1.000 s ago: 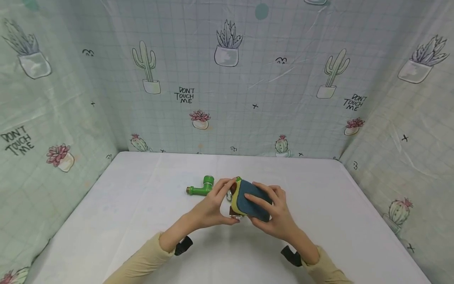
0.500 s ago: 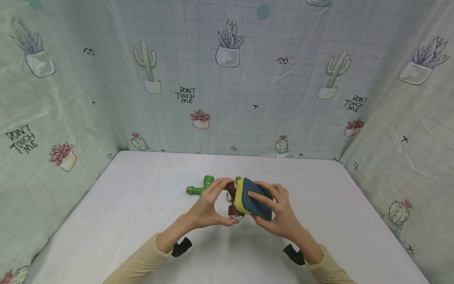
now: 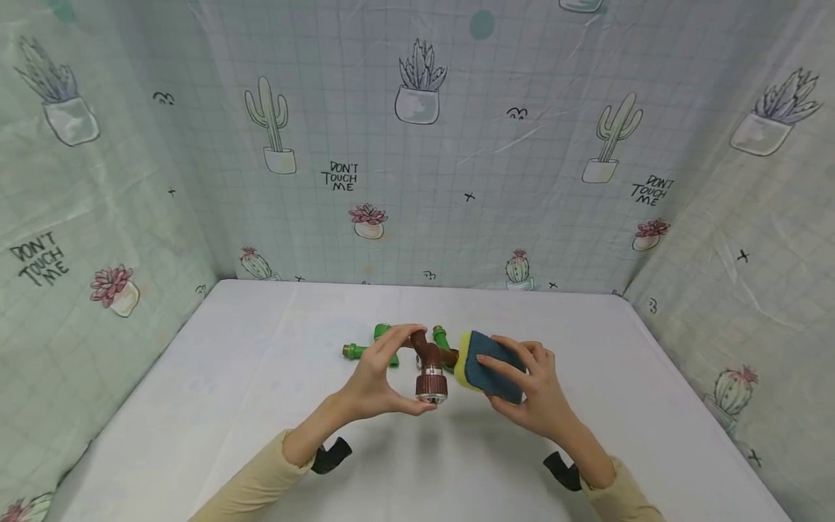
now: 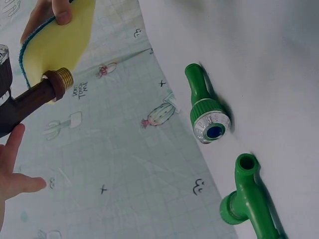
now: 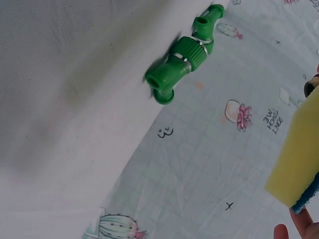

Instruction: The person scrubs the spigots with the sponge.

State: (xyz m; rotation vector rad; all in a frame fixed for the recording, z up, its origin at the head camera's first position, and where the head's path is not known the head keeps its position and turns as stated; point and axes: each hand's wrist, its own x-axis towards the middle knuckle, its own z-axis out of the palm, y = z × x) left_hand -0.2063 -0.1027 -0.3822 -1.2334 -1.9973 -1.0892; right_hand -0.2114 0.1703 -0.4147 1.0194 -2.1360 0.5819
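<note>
My left hand (image 3: 373, 384) holds a brown faucet (image 3: 431, 370) between its fingers at the top and its thumb under the silver-rimmed end. The left wrist view shows the brass-threaded end of the faucet (image 4: 35, 97) against or close beside the yellow side of a sponge (image 4: 60, 45). In my right hand (image 3: 536, 388) is that sponge (image 3: 497, 368), blue on its outer face, gripped with fingers on the blue side and the thumb below. In the right wrist view the sponge (image 5: 299, 149) is at the right edge.
Behind my hands, green faucets lie on the white table (image 3: 261, 391): one at the left (image 3: 354, 351), another partly hidden behind the brown faucet (image 3: 440, 336). A patterned cloth (image 3: 470, 159) hangs behind and at both sides of the table.
The sponge in my right hand has moved right, off the faucet's body, uncovering it. My left hand has stayed nearly in place, and the faucet's ribbed end now faces the head view.
</note>
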